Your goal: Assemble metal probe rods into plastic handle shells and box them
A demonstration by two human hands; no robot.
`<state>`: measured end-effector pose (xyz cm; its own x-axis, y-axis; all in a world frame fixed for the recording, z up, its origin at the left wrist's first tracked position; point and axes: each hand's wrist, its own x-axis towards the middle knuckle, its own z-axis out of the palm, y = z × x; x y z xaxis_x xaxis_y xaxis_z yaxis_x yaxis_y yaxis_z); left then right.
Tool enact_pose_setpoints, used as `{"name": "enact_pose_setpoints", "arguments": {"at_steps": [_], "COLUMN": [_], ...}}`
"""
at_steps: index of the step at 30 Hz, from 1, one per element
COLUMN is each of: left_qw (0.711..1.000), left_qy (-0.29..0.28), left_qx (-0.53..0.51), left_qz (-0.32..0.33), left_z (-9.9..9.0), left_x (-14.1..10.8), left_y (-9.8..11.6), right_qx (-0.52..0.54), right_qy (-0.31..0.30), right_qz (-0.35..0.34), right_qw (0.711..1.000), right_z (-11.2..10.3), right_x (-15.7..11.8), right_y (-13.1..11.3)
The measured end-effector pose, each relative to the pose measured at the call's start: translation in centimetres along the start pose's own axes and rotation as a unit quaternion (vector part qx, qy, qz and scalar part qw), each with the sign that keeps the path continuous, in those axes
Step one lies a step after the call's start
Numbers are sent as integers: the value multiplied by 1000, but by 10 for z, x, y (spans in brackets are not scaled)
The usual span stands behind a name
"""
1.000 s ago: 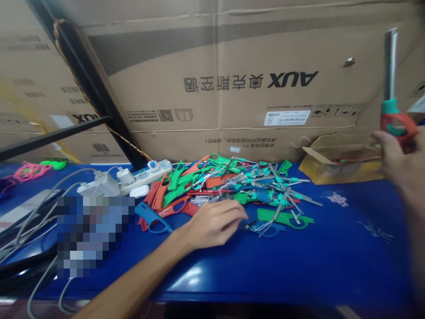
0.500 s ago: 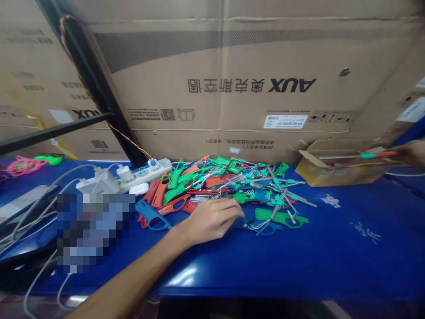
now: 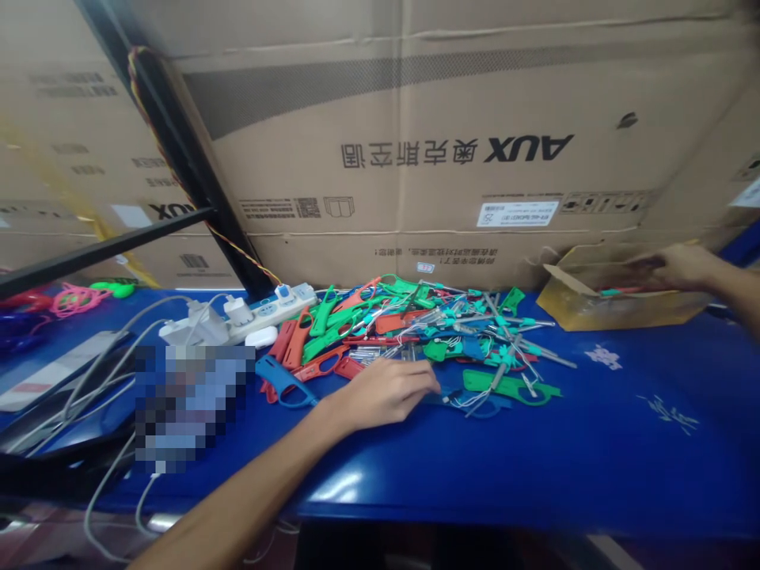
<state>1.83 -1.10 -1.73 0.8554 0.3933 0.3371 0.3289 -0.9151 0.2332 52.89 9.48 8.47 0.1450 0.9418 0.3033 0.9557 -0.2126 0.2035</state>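
One right hand [image 3: 677, 267] at one open carton [image 3: 623, 313] — left hand [image 3: 383, 393] beside many parts [image 3: 399, 322].

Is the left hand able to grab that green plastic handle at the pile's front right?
Probably yes: the left hand is near. A grey metal tube crosses the green plastic handle, but the handle's left end looks uncovered.

Parts [image 3: 499, 386] on table [image 3: 475, 475], box [image 3: 629, 315] to right

Upside-down "AUX" [image 3: 528, 149], large carton [image 3: 451, 103], left carton [image 3: 65, 119]
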Motion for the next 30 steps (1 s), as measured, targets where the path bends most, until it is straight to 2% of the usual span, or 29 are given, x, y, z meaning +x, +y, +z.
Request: {"name": "enact_pose_setpoints", "arguments": {"at_steps": [2, 4, 6, 8, 9, 10, 12, 13, 15, 16, 19, 24, 30], "left_qw": [1000, 1000, 1000, 1000, 999, 999, 997, 996, 996, 996, 996, 994, 992], "left_qy": [2, 4, 2, 7, 15, 25, 42, 45, 38, 29, 4, -12, -26], "left_qx": [2, 4, 11, 19, 23, 26, 34, 38, 46, 49, 51, 51, 63], "left_qz": [-2, -3, -9, -22, -29, -37, -53, -61, -71, -73, -76, -97, -109], "left_z": [1, 1, 2, 2, 1, 1, -1, -2, -5, -7, -11, -16, -15], "left_x": [0, 0, 0, 0, 0, 0, 1, 1, 0, -1, -3, -4, -6], "left_y": [-1, -1, -1, -2, -3, -4, -8, -11, -15, -17, -19, -19, -23], "right_qx": [3, 8, 59, 114, 140, 157, 173, 177, 187, 183, 190, 225, 248], "right_qy": [3, 64, 236, 316, 333, 330, 286, 280, 246, 205, 146, 93, -55], "right_qz": [10, 15, -2, -45, -69, -100, -150, -153, -166, -222, -310, -394, -449], "right_qw": [1000, 998, 970, 941, 930, 925, 931, 931, 936, 936, 920, 886, 857], "right_z": [-7, -16, -24, -28, -27, -24, -13, -7, 5, 9, 9, -10, -24], "right_x": [-4, -10, -20, -34, -41, -50, -67, -76, -93, -101, -118, -132, -136], "right_y": [-8, -26, -56, -97, -119, -140, -180, -196, -220, -228, -236, -238, -236]}}
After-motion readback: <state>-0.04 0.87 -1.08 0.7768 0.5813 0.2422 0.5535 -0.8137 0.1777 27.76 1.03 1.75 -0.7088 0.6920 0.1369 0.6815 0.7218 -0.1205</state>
